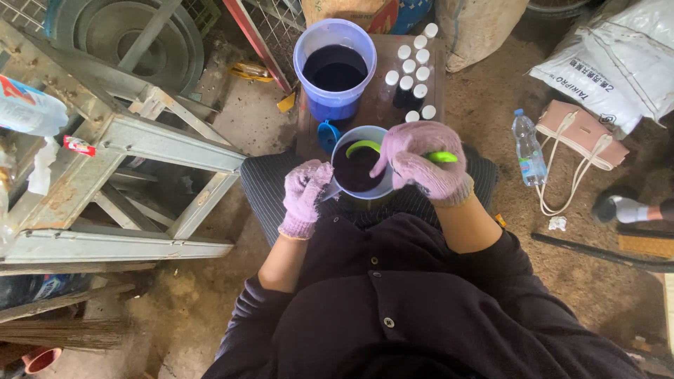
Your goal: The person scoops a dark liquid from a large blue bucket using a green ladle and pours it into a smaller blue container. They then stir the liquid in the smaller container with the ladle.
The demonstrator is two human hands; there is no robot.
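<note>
Holding jug (359,168) of dark liquid; bucket (335,69) likewise filled.

Knitted, fuzzy pink cloth gloves on the left hand (303,196) and right hand (421,160), smooth translucent plastic jug (341,144), glossy blue plastic bucket (335,67) at twelve o'clock, rusted matt metal frame (133,140) at nine o'clock

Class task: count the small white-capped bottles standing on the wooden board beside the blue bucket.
9 small bottles, all right of the blue bucket: roughly two columns running from the board's far end down toward the right hand. More may be hidden behind that hand.
</note>
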